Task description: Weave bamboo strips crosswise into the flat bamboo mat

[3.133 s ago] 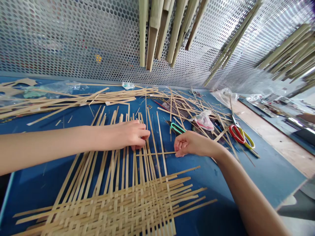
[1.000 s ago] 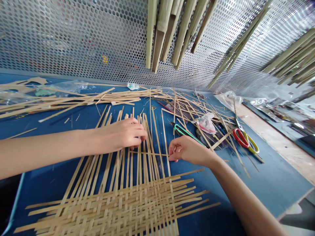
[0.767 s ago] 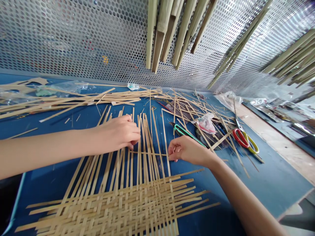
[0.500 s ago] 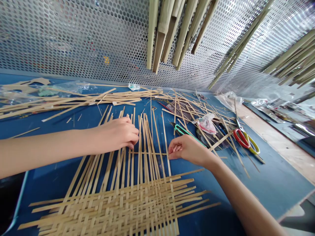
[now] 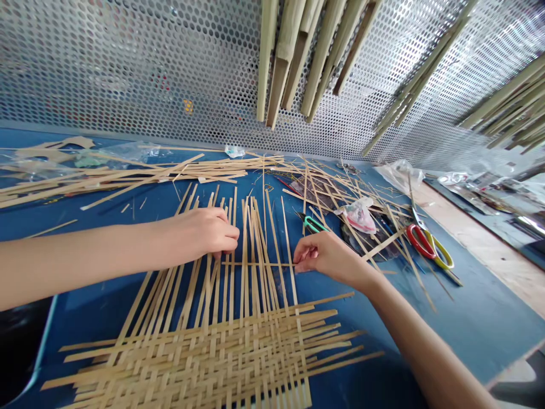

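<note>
A half-woven mat of flat bamboo strips (image 5: pixel 213 352) lies on the blue table (image 5: pixel 447 318), its loose upright strips (image 5: pixel 247 238) fanning away from me. A thin cross strip (image 5: pixel 259 264) runs sideways through those uprights. My right hand (image 5: pixel 326 257) pinches the right end of that thin strip, fingers closed. My left hand (image 5: pixel 204 236) rests on the uprights at the strip's left end, fingers curled down onto them.
Loose bamboo strips (image 5: pixel 128 173) pile along the back of the table. Green-handled scissors (image 5: pixel 313 224), a crumpled plastic bag (image 5: pixel 360 216) and red-and-yellow scissors (image 5: pixel 428 245) lie to the right. Thick bamboo slats (image 5: pixel 289 62) lean on the perforated metal wall (image 5: pixel 128 68).
My left hand has slid a little to the left along the uprights. The thin cross strip has gone further left through them. My right hand stays pinched on its end.
</note>
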The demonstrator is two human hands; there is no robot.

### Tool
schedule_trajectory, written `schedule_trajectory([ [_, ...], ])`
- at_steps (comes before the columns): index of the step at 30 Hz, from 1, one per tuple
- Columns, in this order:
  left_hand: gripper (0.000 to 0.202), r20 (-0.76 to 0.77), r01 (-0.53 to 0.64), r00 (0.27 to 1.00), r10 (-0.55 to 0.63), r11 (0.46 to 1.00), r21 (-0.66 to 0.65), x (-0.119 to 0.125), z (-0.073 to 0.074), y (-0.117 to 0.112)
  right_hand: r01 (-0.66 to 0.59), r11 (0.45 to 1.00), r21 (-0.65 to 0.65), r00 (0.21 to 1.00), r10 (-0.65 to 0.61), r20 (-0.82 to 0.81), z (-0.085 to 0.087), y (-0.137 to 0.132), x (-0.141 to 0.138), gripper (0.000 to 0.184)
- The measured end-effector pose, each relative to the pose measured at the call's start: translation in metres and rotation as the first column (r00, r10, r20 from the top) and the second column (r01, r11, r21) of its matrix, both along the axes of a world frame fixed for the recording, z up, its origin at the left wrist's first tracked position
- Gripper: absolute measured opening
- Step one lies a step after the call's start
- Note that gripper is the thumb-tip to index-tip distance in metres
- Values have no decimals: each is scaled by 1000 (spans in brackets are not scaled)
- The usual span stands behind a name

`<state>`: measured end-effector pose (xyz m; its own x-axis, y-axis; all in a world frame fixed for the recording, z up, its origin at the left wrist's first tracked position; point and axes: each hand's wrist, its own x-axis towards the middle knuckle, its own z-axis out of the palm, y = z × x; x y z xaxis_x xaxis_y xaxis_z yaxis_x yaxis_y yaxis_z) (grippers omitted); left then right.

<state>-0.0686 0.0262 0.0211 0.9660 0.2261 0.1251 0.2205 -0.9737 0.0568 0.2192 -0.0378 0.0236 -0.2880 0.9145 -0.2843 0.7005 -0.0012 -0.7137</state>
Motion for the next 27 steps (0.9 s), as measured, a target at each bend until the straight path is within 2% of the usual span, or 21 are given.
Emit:
schedule_trajectory([
  [4,31,50,73,996,-73,997,13,0,-1,3,14,1000,2,1000,-14,-15,-1,0,-3,15],
  [7,29,25,85,996,-84,996,-17,-1,-1,6,2,1000,-7,1000,-2,-28,-3,1,-3,16],
  [12,28,-46,97,995,-93,992,77,-1,-1,8,-27,999,-37,997,24,-79,-7,4,2,16],
  [17,27,-101,133,987,-122,986,104,4,-4,10,-60,997,-52,996,56,-69,-3,3,5,17],
  [23,23,-168,102,982,-81,988,118,11,-1,7,-110,991,-76,993,107,-42,0,3,12,13],
  [27,23,-107,82,992,-70,990,112,9,-4,6,-123,989,-82,992,119,-44,-1,5,12,11],
])
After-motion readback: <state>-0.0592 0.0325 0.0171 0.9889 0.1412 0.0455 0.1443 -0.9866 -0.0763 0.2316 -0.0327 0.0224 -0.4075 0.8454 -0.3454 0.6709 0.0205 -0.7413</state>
